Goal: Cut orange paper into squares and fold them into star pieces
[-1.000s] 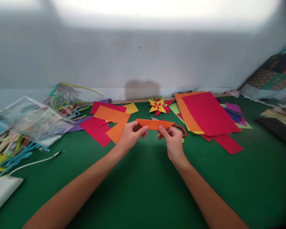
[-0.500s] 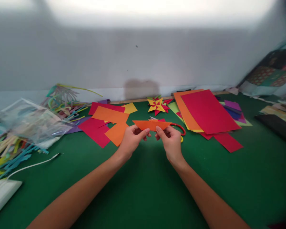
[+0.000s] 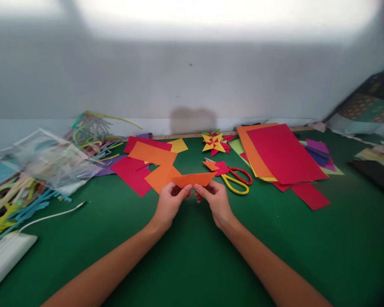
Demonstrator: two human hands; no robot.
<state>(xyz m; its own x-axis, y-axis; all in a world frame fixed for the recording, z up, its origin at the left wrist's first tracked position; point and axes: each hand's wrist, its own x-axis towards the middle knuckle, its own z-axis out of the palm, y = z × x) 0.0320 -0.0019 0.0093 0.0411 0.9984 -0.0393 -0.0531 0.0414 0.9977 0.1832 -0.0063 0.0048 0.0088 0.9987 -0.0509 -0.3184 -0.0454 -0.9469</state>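
A folded piece of orange paper [image 3: 193, 179] is held up between my two hands, its long edge running roughly level. My left hand [image 3: 172, 201] pinches it from the left, thumb on the near side. On the other side my right hand [image 3: 215, 200] grips it the same way, the two thumbs almost meeting at the lower edge. Behind my right hand lie scissors [image 3: 236, 187] with one red and one yellow handle loop. Small red and orange folded pieces [image 3: 222, 168] rest by their blades. Farther back sits a yellow and red folded paper star [image 3: 215, 143].
Orange and red sheets [image 3: 288, 153] are stacked at the right, with a black object [image 3: 374, 177] beyond. Loose coloured papers [image 3: 131, 175] lie left of centre. Paper strips [image 3: 25, 198], a clear plastic bag [image 3: 51, 164] and a white power strip [image 3: 9, 256] line the left.
Both hands have moved slightly left and nearer to me with the orange paper. The scissors and small folded pieces, largely covered before, now show. The whole view has shifted a little.
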